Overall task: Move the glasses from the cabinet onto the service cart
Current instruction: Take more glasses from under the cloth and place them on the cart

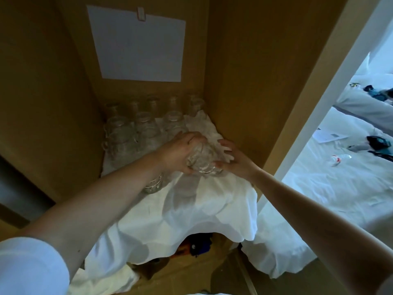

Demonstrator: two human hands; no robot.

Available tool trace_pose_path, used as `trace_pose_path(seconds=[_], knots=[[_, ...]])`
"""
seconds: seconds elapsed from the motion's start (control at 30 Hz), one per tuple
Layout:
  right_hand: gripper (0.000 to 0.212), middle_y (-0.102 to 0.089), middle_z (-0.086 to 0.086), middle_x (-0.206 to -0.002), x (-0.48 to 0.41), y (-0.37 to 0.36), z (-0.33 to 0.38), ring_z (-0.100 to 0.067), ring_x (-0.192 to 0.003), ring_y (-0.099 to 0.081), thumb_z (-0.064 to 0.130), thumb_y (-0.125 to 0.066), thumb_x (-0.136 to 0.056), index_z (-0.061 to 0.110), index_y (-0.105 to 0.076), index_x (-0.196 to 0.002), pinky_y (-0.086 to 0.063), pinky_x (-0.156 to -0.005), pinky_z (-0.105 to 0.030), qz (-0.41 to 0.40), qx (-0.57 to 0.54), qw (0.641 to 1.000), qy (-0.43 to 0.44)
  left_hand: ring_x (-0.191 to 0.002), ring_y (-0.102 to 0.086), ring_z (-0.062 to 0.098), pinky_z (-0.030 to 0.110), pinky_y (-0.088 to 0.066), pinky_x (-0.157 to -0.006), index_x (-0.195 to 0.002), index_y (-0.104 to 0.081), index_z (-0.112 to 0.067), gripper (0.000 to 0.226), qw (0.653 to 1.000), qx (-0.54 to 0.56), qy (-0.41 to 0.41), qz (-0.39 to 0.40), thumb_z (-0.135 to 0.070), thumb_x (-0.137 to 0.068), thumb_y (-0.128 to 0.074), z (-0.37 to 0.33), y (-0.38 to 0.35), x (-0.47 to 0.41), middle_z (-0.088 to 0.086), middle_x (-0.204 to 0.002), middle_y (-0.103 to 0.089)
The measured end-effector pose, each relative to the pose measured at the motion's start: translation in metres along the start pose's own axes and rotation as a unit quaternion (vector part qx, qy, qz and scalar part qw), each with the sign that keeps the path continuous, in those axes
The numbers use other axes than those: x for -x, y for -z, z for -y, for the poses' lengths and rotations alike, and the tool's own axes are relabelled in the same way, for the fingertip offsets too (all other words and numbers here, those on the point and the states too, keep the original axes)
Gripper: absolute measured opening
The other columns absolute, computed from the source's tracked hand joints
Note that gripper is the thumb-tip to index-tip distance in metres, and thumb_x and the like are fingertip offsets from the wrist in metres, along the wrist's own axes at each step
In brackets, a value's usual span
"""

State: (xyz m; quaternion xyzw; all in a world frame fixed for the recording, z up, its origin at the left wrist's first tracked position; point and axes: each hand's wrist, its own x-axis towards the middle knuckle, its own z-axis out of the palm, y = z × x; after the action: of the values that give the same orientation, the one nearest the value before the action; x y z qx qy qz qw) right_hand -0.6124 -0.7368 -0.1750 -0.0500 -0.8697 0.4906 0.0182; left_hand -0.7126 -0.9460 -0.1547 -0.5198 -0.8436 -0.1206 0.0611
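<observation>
Clear ribbed glass [202,161] at frame centre: our left hand [178,153] grips it, our right hand [232,159] lies spread against it. We see the clear glasses [144,124] behind only as a blur in shadow.

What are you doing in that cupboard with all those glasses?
A person is reaching into a wooden cabinet to take glasses out. The left hand grips a patterned drinking glass from above. The right hand touches its other side with fingers spread. The shelf is lined with a white cloth. More glasses stand in rows behind, still waiting to be moved. The service cart is not in view.
</observation>
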Motion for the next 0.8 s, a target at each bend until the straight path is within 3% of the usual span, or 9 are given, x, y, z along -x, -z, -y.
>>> trace_pose_path(seconds=[0.1,0.2,0.3,0.43,0.6,0.7,0.8], knots=[[0.084,-0.041,0.011,-0.131,-0.002,-0.018,0.01,-0.013,-0.124,-0.044,0.023,-0.082,-0.072,0.022,-0.035,-0.142,-0.042,-0.097,-0.027,0.024,0.023,0.999,0.039,-0.122,-0.043,0.032,0.041,-0.033,-0.105,-0.141,-0.038,-0.011,0.107,0.998,-0.066,-0.004,0.022,-0.042,-0.051,-0.086,0.006,0.004,-0.003,0.013,-0.135,-0.045],[0.092,-0.044,0.01,-0.129,-0.009,-0.042,0.017,-0.011,-0.121,-0.048,0.021,-0.085,-0.067,0.019,-0.032,-0.142,-0.045,-0.098,-0.023,0.031,0.0,0.997,0.071,-0.132,-0.035,0.027,0.031,-0.027,-0.108,-0.151,-0.011,-0.015,0.119,0.993,-0.059,0.064,0.08,-0.042,-0.061,-0.083,0.004,0.012,0.0,0.011,-0.145,-0.038],[0.103,-0.035,0.015,-0.135,-0.017,-0.063,0.016,-0.001,-0.125,-0.036,0.021,-0.085,-0.068,0.02,-0.021,-0.148,-0.031,-0.092,0.001,0.047,-0.011,0.996,0.068,-0.132,-0.035,0.026,0.025,-0.029,-0.102,-0.152,-0.001,-0.02,0.123,0.988,-0.038,0.093,0.118,-0.04,-0.063,-0.083,0.002,0.013,0.007,0.012,-0.145,-0.039],[0.112,-0.036,0.002,-0.147,-0.028,-0.08,0.006,-0.011,-0.135,-0.035,0.031,-0.09,-0.059,0.022,-0.024,-0.149,-0.034,-0.104,-0.019,0.046,-0.028,0.997,0.051,-0.134,-0.031,0.022,0.021,-0.024,-0.103,-0.152,-0.011,-0.02,0.115,0.989,-0.011,0.099,0.11,-0.04,-0.064,-0.082,0.004,0.008,0.019,0.006,-0.148,-0.035],[0.101,-0.045,0.003,-0.14,-0.028,-0.078,-0.002,-0.01,-0.128,-0.044,0.019,-0.09,-0.059,0.025,-0.034,-0.143,-0.04,-0.097,-0.011,0.026,-0.045,0.997,0.061,-0.146,-0.003,0.027,0.04,-0.004,-0.119,-0.152,0.003,-0.023,0.121,0.982,-0.005,0.152,0.117,-0.057,-0.067,-0.075,0.012,-0.002,0.033,0.007,-0.16,-0.003],[0.092,-0.052,0.014,-0.124,-0.025,-0.073,-0.005,-0.013,-0.118,-0.054,0.02,-0.089,-0.061,0.029,-0.038,-0.138,-0.047,-0.096,-0.022,-0.008,-0.054,0.997,0.055,-0.147,0.003,0.027,0.04,0.004,-0.117,-0.152,0.004,-0.026,0.116,0.974,0.002,0.21,0.084,-0.068,-0.069,-0.067,0.016,-0.005,0.059,0.004,-0.16,0.003],[0.093,-0.048,0.012,-0.123,-0.022,-0.07,-0.005,-0.014,-0.118,-0.052,0.03,-0.087,-0.064,0.025,-0.036,-0.142,-0.047,-0.099,-0.032,-0.029,-0.026,0.999,0.036,-0.146,0.0,0.031,0.045,0.005,-0.117,-0.152,-0.003,-0.028,0.103,0.957,-0.023,0.289,0.025,-0.069,-0.076,-0.057,0.02,-0.006,0.084,0.003,-0.16,-0.002]])
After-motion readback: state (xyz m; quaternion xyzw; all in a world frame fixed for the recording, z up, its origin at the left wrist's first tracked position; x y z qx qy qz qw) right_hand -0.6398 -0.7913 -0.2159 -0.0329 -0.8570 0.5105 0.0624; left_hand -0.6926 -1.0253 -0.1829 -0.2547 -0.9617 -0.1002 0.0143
